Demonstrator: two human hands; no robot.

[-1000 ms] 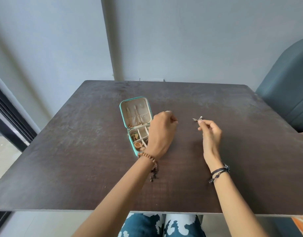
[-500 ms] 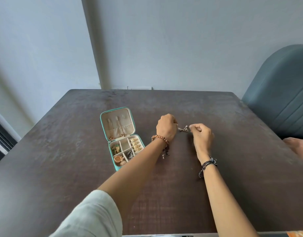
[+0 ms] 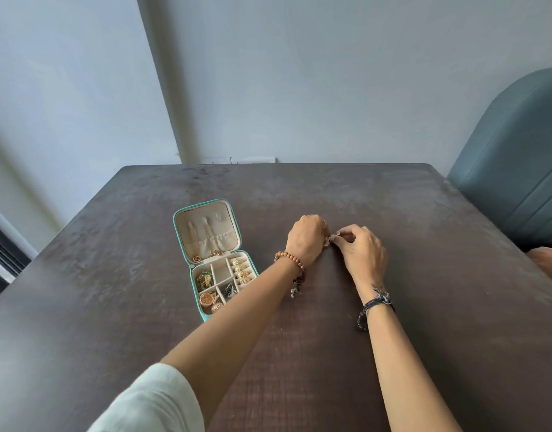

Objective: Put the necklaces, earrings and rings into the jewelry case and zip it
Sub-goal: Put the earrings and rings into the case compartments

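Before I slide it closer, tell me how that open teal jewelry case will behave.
The jewelry case looks small and light, so it probably slides easily on the smooth table. Its lid lies open flat, so tipping seems unlikely. The loose rings may shift.

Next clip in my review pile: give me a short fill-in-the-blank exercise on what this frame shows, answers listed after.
1. The jewelry case lies on the table with its lid ____.
2. Both hands pinch one small piece of jewelry to the ____ of the case.
3. The left hand has a bracelet of ____ beads at its wrist.
4. The gold rings sit in the case's ____ half.

Missing words: open; right; wooden; lower
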